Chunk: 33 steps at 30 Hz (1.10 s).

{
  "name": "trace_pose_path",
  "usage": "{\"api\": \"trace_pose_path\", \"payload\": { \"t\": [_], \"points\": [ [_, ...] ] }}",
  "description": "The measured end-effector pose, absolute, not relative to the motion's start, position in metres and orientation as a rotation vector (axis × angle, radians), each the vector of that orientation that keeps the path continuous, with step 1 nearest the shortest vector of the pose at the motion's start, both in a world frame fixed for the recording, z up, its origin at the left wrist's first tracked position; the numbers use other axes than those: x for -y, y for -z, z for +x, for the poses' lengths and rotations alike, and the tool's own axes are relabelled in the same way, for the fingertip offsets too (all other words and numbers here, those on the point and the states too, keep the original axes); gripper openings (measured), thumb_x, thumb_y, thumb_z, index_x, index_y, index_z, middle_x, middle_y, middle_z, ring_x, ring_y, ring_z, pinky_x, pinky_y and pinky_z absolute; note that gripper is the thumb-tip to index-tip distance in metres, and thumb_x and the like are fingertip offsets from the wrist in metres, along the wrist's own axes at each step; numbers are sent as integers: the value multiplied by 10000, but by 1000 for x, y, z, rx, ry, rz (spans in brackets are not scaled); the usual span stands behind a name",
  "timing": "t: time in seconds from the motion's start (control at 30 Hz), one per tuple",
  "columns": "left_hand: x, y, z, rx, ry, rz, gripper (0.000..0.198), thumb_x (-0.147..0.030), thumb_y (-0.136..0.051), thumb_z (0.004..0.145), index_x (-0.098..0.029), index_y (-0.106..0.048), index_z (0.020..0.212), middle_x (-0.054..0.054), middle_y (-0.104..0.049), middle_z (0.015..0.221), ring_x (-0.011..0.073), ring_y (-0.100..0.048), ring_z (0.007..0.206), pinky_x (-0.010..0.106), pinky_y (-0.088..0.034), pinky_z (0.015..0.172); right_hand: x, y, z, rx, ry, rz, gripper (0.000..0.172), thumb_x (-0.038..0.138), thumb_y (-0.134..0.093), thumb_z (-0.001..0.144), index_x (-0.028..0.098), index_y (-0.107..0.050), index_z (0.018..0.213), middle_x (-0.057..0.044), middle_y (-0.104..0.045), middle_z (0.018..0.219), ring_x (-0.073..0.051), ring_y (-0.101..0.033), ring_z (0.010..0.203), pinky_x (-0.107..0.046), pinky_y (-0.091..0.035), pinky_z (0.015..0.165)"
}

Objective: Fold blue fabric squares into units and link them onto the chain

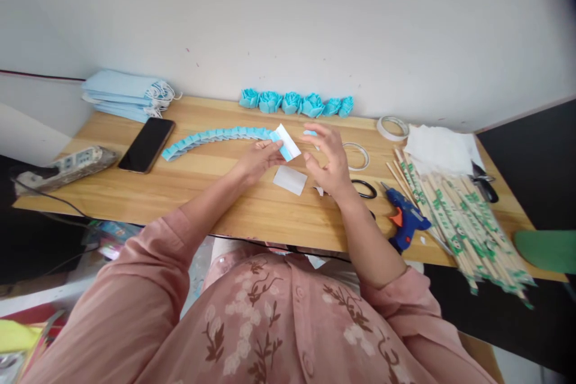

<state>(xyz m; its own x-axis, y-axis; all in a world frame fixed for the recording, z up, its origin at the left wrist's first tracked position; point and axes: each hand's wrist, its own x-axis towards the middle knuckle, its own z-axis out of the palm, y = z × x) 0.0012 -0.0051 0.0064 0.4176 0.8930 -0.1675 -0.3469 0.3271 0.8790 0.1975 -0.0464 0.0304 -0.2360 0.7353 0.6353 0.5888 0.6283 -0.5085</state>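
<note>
My left hand (pixel 260 158) pinches the right end of a long strip of folded light-blue pieces (pixel 211 136) that curves leftward across the wooden table (pixel 202 192). A small blue-and-white folded piece (pixel 287 142) sticks up from those fingers. My right hand (pixel 327 159) hovers just to the right of it with fingers apart and slightly curled, and a small blue scrap (pixel 309 132) shows by its fingertips. A white rectangle of paper (pixel 290 180) lies on the table below both hands.
Several blue paper roses (pixel 297 103) line the wall. A stack of blue face masks (pixel 123 96), a phone (pixel 146 144) and a power strip (pixel 67 166) sit left. Tape rolls (pixel 393 127), scissors (pixel 365 189), a blue glue gun (pixel 405 219) and wrapped chopsticks (pixel 454 216) lie right.
</note>
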Motion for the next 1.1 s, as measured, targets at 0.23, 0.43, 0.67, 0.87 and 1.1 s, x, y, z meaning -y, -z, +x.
{"api": "trace_pose_path", "payload": {
  "t": [0.23,0.43,0.67,0.87,1.1],
  "points": [
    [5,-6,2,-740,-935,786,221,-331,-787,834,-126,-708,818,41,-752,775,131,-697,740,310,-533,851,38,-16,196,2224,-78,-1011,363,182,-577,894,360,-686,1191,0,-475,1553,-315,-341,1499,-611,-314,1199],
    [11,-6,8,-712,-899,747,190,-304,-805,813,-130,-730,808,65,-780,819,146,-710,752,314,-539,842,30,-5,200,2174,-82,-1097,275,205,-601,911,346,-749,1094,2,-512,1530,-315,-404,1449,-602,-347,1175],
    [10,-1,7,-689,-888,775,241,-341,-823,796,-122,-730,833,64,-771,792,155,-723,748,334,-538,873,27,-1,201,2081,-188,-1134,190,369,-614,940,344,-793,999,-25,-644,1385,-295,-511,1342,-571,-385,1144],
    [10,2,7,-674,-894,871,333,-433,-827,778,-124,-742,869,96,-788,859,215,-752,874,396,-516,963,31,0,196,1885,-454,-1168,222,446,-620,928,306,-790,955,-53,-693,1306,-268,-598,1251,-512,-443,1102],
    [10,1,8,-700,-901,892,390,-475,-842,743,-125,-753,888,121,-796,894,235,-757,900,411,-509,978,36,-4,187,1503,-825,-1298,227,454,-701,825,228,-708,813,-25,-756,911,-193,-689,835,-350,-536,819]
  ]
}}
